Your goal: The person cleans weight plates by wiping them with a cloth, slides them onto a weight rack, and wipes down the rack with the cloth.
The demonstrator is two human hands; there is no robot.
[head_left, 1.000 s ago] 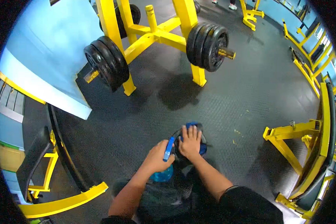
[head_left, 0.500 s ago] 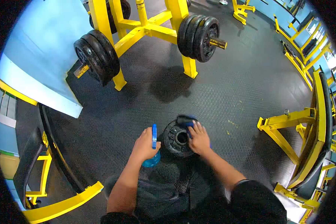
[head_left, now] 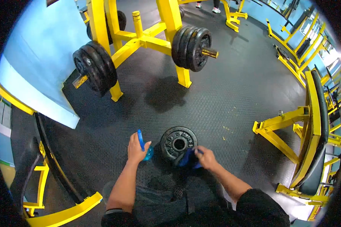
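Black weight plate (head_left: 169,145): lies face up, as far as can be told, on the floor (head_left: 212,102), well in from the floor's left edge at the blue panel (head_left: 34,64) and short of the yellow rack (head_left: 155,43); its centre hole and upper lettering show.
Right hand (head_left: 207,157): fingers gathered, pinching a bunched blue cloth (head_left: 188,157) at the plate's lower right rim; how hard it presses cannot be told.
Left hand (head_left: 135,148): wrapped round the neck of a spray bottle (head_left: 149,153), near the plate's left rim but apart from it.
Cloth stroke: a wipe like this works best with the cloth spread under flat fingers, following the rim in overlapping arcs; a bunched fold would likely skip the recesses between letters.
Bottle grip: better kept upright and clear of the stroke.
Cloth shift: half a second ago it covers the plate's upper right under spread fingers; now that rim is bare.
Bottle shift: slightly farther from the plate now.
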